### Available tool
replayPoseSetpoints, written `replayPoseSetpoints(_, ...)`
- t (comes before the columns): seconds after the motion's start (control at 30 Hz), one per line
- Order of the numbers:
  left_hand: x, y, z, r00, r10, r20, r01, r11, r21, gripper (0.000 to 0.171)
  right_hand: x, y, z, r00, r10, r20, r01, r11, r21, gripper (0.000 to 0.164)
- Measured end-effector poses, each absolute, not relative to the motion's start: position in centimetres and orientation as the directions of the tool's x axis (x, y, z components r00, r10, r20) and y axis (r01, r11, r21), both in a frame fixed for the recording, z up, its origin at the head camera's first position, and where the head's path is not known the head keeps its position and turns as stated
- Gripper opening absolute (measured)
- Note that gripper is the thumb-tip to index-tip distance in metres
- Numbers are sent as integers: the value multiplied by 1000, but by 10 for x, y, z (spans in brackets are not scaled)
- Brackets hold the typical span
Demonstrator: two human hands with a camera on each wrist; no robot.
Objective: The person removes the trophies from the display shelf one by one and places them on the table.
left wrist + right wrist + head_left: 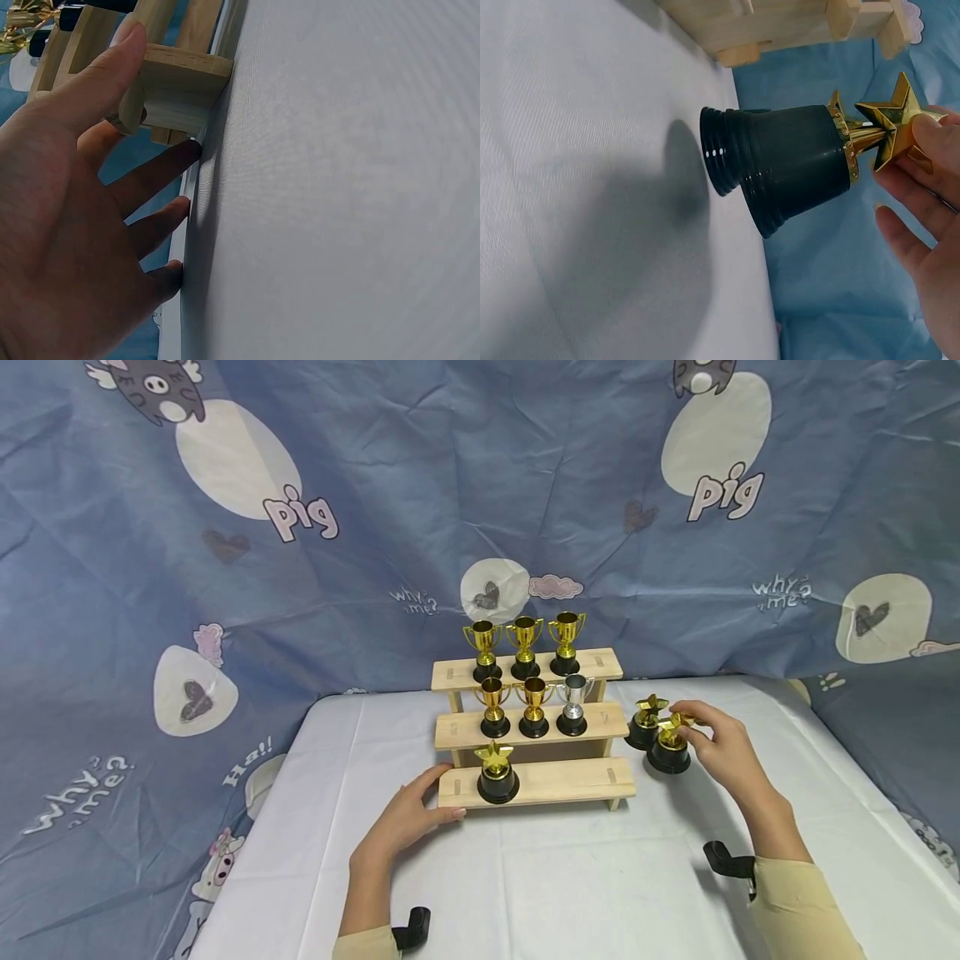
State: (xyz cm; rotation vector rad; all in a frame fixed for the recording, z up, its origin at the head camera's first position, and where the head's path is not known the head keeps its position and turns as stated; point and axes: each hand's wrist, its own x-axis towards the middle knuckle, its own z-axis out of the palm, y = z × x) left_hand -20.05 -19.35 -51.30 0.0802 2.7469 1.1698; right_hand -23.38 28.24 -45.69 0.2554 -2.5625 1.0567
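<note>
A three-step wooden display stand [566, 781] stands on the white table. My left hand [403, 818] grips the left end of its lowest step, thumb at the front edge and the other fingers spread behind. My right hand [722, 752] pinches the gold star of a star trophy [799, 157] with a black base. This base hangs close over the cloth, slightly tilted in the right wrist view. A second star trophy [641, 732] stands just behind it, partly hidden. Another star trophy [498, 782] sits at the left of the lowest step.
Gold cup trophies [525, 643] stand in a row on the top step. On the middle step are two gold cups [534, 703] and a silver cup [573, 700]. A blue printed curtain [360, 527] hangs behind the table [555, 877].
</note>
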Motion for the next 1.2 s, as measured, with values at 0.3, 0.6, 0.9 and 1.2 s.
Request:
replayPoseSetpoints(0.3,-199,-194,-512,-986,116,-117,-4,693,721,84,-244,293,-460,-913,-31,408,-307,710,-634,32)
replayPoseSetpoints(0.6,-200,-196,-513,-985,132,-109,12,690,724,85,-249,301,-461,-922,7,386,-270,704,-656,30)
replayPoseSetpoints(0.9,-201,-195,-514,-983,132,-125,1,690,724,86,-255,309,-470,-910,34,413,-270,707,-654,29)
replayPoseSetpoints(1.2,-200,-196,-511,-983,141,-116,13,688,726,84,-266,312,-472,-918,45,395,-254,697,-671,27)
